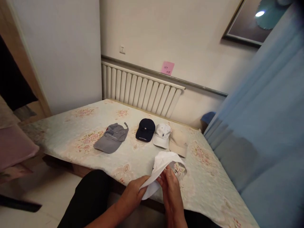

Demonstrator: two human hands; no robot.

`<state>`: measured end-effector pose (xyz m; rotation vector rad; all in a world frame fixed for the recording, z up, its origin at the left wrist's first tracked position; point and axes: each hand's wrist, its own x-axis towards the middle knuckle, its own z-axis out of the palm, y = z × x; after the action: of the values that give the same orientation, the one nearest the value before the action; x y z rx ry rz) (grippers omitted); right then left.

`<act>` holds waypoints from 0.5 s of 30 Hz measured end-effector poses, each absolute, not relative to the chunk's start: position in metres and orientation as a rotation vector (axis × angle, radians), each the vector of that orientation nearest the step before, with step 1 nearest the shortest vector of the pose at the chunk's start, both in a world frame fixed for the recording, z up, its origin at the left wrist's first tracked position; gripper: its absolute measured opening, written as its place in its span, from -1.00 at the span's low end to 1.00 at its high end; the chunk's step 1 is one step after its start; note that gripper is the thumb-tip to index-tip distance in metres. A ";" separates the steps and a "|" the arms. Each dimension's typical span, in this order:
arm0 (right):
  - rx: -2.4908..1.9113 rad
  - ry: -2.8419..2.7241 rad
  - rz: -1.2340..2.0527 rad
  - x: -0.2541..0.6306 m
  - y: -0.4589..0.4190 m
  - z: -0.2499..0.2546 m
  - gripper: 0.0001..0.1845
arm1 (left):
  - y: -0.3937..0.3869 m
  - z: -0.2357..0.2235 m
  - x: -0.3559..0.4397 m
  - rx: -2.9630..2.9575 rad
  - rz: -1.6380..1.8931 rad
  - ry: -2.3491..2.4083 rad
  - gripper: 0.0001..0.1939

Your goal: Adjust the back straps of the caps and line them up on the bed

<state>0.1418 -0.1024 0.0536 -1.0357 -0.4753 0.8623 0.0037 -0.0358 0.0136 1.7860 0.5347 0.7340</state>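
A white baseball cap (163,160) is held in front of me over the near edge of the bed, tilted so that part of its inside shows. My left hand (136,193) is closed on the edge of its brim. My right hand (171,190) is at the cap's opening, fingers bent together against the inner edge; their tips are partly hidden. Just beyond lie a beige cap (178,143), a white cap with a small dark emblem (162,135) and a navy cap (145,129), side by side. Farther left rests a grey cap (112,137) with its strap sticking up.
Floral bedding covers the bed (209,196). A white radiator (142,90) runs along the wall behind it, with a pink note (167,68) above. Blue curtain (266,120) hangs on the right, and a blue item (208,117) sits in the far corner. My knee (87,196) is at the near edge.
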 end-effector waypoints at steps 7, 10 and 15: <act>-1.367 -0.795 0.702 0.143 -0.092 0.008 -0.50 | -0.020 -0.008 -0.009 1.354 0.658 0.729 -0.65; -1.589 -1.122 0.549 0.136 -0.092 -0.004 -0.60 | -0.015 -0.018 -0.015 1.316 0.678 0.763 -0.60; -1.843 -1.519 0.437 0.134 -0.092 -0.027 -0.57 | -0.008 -0.029 -0.019 1.361 0.650 0.785 -0.49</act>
<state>0.1336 -0.0917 -0.0269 -1.8434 -1.5190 0.4369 -0.0187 -0.0084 -0.0287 1.3615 0.7849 0.6498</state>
